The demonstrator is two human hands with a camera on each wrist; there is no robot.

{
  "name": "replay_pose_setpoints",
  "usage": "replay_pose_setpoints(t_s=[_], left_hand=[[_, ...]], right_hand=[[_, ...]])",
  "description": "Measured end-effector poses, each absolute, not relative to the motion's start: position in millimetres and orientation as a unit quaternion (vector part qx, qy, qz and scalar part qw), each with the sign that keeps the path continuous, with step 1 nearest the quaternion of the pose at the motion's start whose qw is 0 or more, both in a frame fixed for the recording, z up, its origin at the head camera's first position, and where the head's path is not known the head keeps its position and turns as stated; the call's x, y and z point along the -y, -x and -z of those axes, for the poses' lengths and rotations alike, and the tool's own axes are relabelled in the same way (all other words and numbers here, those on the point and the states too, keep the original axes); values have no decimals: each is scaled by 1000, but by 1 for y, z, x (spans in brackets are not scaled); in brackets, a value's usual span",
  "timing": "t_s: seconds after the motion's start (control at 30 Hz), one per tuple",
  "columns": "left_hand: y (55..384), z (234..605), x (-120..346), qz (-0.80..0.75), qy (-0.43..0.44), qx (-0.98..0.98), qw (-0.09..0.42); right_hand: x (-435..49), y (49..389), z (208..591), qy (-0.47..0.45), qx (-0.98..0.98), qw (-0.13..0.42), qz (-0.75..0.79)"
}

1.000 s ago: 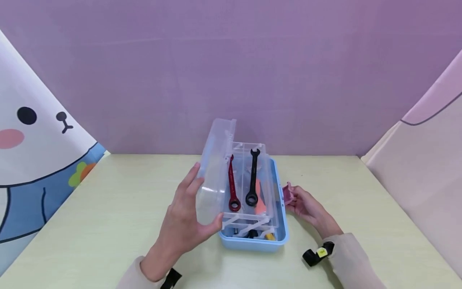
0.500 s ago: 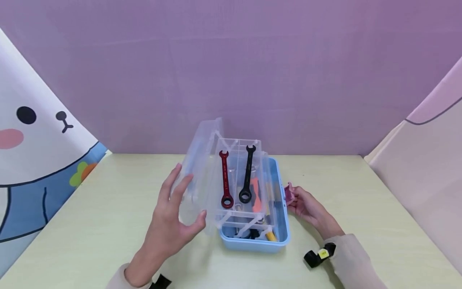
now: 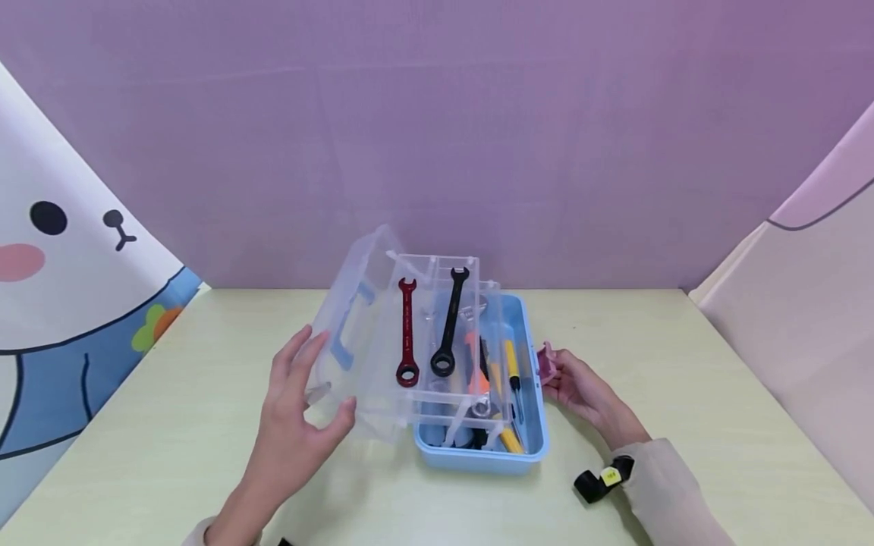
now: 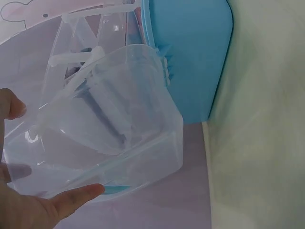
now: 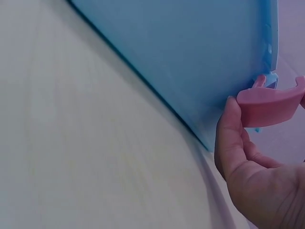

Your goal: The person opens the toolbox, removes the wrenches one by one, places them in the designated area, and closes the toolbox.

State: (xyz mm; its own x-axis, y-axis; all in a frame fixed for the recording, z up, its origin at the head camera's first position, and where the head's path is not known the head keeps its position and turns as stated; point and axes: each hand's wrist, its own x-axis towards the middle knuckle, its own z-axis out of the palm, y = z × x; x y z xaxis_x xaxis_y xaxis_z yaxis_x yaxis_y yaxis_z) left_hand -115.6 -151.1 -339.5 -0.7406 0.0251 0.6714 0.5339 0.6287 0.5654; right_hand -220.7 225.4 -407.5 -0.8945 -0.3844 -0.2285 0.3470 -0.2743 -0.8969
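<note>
A purple backdrop (image 3: 437,152) and a cartoon print (image 3: 75,303) border the pale table (image 3: 171,417).

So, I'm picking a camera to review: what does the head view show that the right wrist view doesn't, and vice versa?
Only the head view shows the left hand at the clear lid, the trays with a red wrench and black wrench, and the yellow screwdriver.

Only the right wrist view shows the broad outer wall below the latch.

Both show the blue box, the pink latch, the right hand holding it, and the table.
</note>
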Motion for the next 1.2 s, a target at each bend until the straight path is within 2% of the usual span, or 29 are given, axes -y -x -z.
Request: replay_pose_setpoints(t_s=[0.5,0.77,1.2], left_hand=[[107,348,174,443,132,872,159],[110,352,175,418,152,868,221],[109,364,182,450,97,865,198]], right_hand=[[-226,217,411,26,-563,224,795],[-227,214,410,12,-566,217,795],[-224,218,412,25,-562,221,797]])
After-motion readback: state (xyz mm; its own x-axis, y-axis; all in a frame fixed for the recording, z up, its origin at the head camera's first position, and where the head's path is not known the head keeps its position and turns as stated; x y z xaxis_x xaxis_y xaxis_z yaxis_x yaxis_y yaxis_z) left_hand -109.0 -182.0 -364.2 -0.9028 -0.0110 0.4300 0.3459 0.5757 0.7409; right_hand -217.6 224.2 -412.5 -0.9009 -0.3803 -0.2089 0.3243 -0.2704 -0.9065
